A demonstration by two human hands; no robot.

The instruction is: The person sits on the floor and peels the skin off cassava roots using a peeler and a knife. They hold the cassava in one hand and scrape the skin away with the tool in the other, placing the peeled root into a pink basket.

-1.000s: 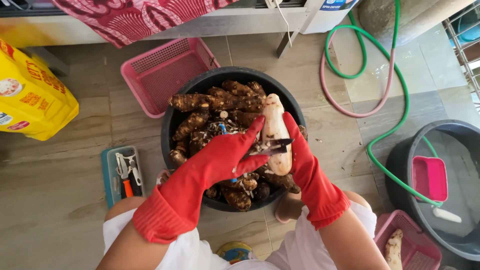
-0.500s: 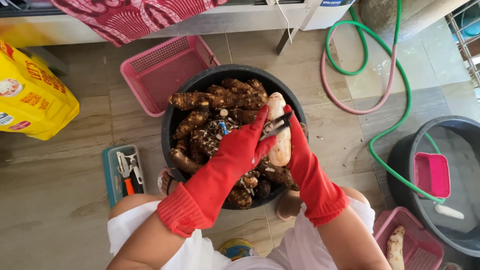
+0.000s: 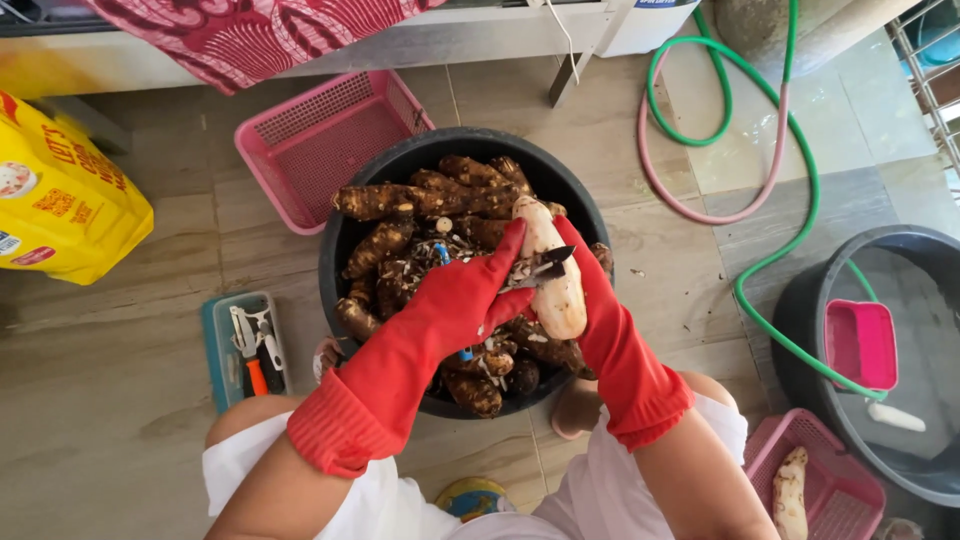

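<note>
Two gloved hands working | left hand (image 3: 455, 305) gripping knife (image 3: 540, 270) | right hand (image 3: 590, 300) clasping peeled root (image 3: 550, 275) | black tub (image 3: 340, 250) lying beneath both.

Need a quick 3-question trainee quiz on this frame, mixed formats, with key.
1. True or false: the left hand holds a knife against the peeled root.
2. Which container holds the unpeeled roots? A. pink basket B. black tub C. teal tray
3. Fill in: the right hand grips the peeled root from the ___ side of the picture.

Key
1. True.
2. B, the black tub; the pink basket behind it looks empty.
3. Right.
</note>
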